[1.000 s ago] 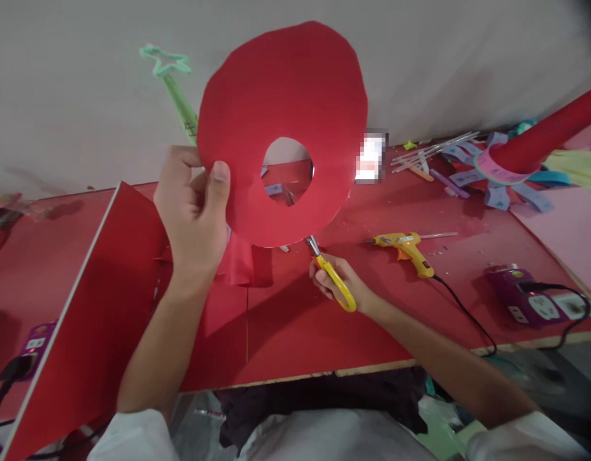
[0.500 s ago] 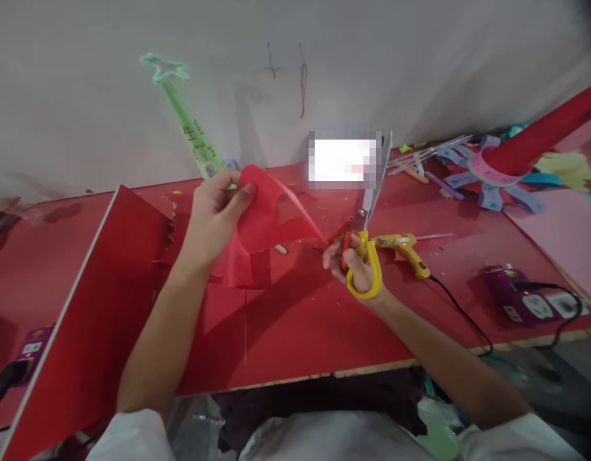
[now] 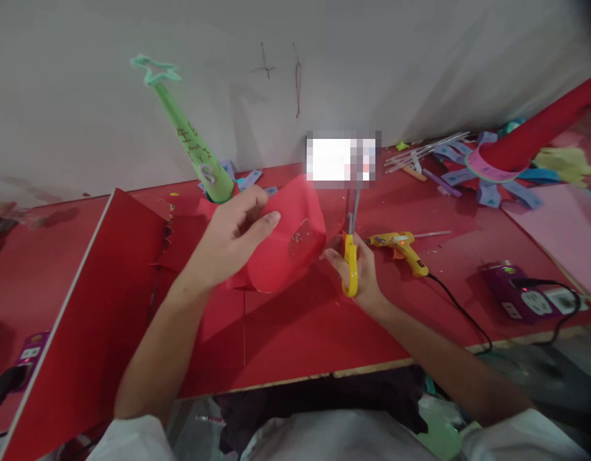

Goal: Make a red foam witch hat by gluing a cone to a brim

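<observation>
My left hand (image 3: pixel 237 234) pinches the edge of a curved red paper piece (image 3: pixel 290 237) between thumb and fingers, above the red table. A patch with small light specks shows on the paper's right part. My right hand (image 3: pixel 362 272) grips scissors (image 3: pixel 351 262) with yellow on the handle. Their blades point up and away, looking nearly edge-on, and the tips run into a blurred-out patch. The right fingertips are close to the paper's right edge; whether they touch it I cannot tell.
A yellow glue gun (image 3: pixel 401 246) lies right of my hand, its cord near the purple power block (image 3: pixel 520 291). A green cone (image 3: pixel 194 147) stands behind my left hand. A red board (image 3: pixel 93 307) rises at left. A red cone (image 3: pixel 540 137) with paper strips is at right.
The red paper has swung down and turned, so its broad face shows. My left hand has shifted right and lower. The scissors have turned from spread blades to an edge-on, upright pose.
</observation>
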Demonstrator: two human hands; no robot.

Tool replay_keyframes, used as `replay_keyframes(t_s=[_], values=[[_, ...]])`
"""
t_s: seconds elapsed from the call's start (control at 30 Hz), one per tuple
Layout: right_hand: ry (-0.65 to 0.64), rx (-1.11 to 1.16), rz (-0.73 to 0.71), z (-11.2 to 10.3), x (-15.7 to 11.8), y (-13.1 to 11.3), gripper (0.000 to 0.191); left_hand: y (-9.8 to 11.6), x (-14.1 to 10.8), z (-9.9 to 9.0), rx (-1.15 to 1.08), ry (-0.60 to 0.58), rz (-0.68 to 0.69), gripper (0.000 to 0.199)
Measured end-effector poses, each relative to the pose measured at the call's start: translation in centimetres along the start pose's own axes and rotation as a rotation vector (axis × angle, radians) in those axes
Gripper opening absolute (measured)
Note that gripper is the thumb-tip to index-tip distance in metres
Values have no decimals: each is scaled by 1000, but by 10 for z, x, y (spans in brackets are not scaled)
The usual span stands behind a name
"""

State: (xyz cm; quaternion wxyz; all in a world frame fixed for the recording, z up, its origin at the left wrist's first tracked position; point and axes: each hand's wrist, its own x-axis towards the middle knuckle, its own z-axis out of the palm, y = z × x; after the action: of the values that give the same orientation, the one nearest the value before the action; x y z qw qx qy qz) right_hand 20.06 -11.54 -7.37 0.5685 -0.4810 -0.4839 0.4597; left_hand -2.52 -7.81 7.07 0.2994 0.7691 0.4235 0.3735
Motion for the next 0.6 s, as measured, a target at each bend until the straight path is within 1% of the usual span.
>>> replay_keyframes(t_s=[0.03,0.07,0.13,0.2,0.23,0.3,0.33,0.37,0.4,0.47,0.53,0.6], values=[[-20,27,7,0,0,1,46,1,-1,5,24,-3,12,24],[-44,64,13,1,0,3,48,2,-3,11,45,-30,21,22],[-117,148,4,2,0,6,51,4,-5,23,47,-129,19,22],[-181,196,-32,3,-1,9,53,4,-7,33,-17,-226,7,26],[-182,200,-54,4,-2,11,54,3,-8,38,-78,-269,-4,28],[-125,192,-89,4,-3,14,56,-1,-8,44,-222,-351,-25,35],[-93,190,-94,4,-3,16,57,-4,-9,46,-258,-380,-27,37],[-76,195,-90,3,-3,17,57,-7,-9,48,-244,-388,-8,34],[-77,207,-82,3,-3,18,57,-11,-9,49,-178,-372,35,29],[-111,238,-68,1,-4,18,55,-19,-9,52,45,-287,195,19],[-137,258,-65,0,-5,17,54,-27,-9,55,244,-175,376,17],[-159,273,-64,0,-6,15,55,-32,-8,57,373,-85,481,19]])
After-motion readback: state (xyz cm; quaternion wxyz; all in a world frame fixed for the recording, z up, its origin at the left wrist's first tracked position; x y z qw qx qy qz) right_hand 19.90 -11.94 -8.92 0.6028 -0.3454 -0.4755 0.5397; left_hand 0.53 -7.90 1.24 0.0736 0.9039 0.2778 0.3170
